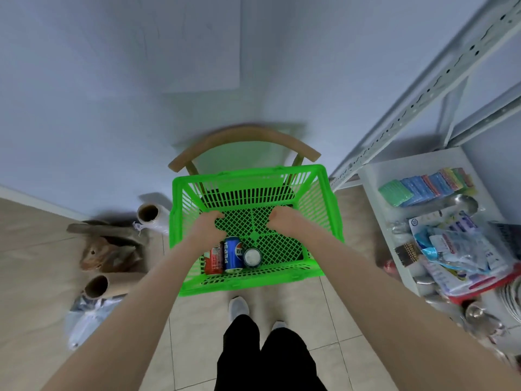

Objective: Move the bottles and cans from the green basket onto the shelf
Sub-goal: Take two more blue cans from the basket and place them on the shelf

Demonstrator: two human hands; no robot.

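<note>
Inside the green plastic lattice basket (248, 281), left hand (208, 227) and right hand (285, 221) curl, grip unclear; the blue Pepsi can (233, 253) looks light, slick: grasp mid-body.

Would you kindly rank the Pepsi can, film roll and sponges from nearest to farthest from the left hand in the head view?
1. Pepsi can, in the basket, below the left hand.
2. Film roll, floor, left.
3. Sponges, shelf, far right.

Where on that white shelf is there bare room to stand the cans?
Bare shelf shows in a strip behind the sponges and along the left edge beside them. The packets crowd the middle and right.
</note>
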